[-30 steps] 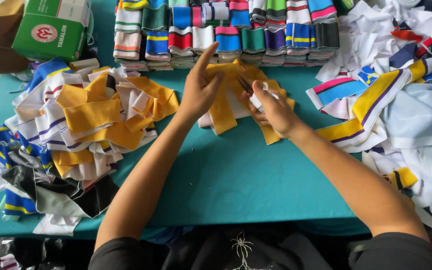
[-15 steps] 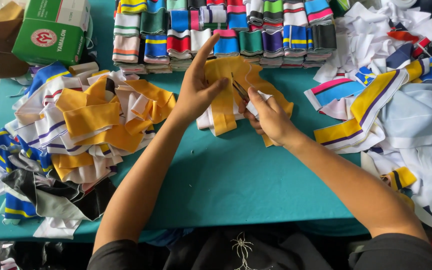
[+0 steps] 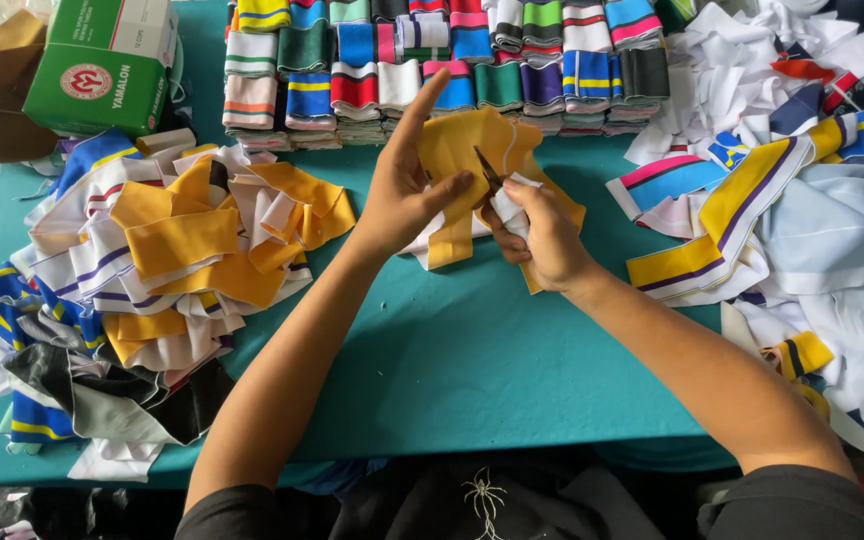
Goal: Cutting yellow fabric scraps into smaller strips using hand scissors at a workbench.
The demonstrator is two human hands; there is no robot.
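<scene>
My left hand [image 3: 404, 190] pinches a yellow knit fabric piece [image 3: 467, 140] between thumb and fingers, lifting it above the teal table [image 3: 452, 360], index finger pointing up. My right hand [image 3: 542, 232] is closed around a small thread snipper [image 3: 489, 172] wrapped in white cloth, its dark blades touching the yellow piece's edge. More yellow and white strips [image 3: 444, 238] lie on the table under both hands.
A heap of yellow, white and blue fabric pieces [image 3: 152, 270] lies on the left. Folded striped collars [image 3: 432, 60] are stacked in rows at the back. White and light-blue garments with striped bands [image 3: 802, 220] pile on the right. A green carton [image 3: 102, 65] stands at back left.
Both hands have drawn together and lifted the yellow piece off the pile. The snipper blades now meet the fabric's edge.
</scene>
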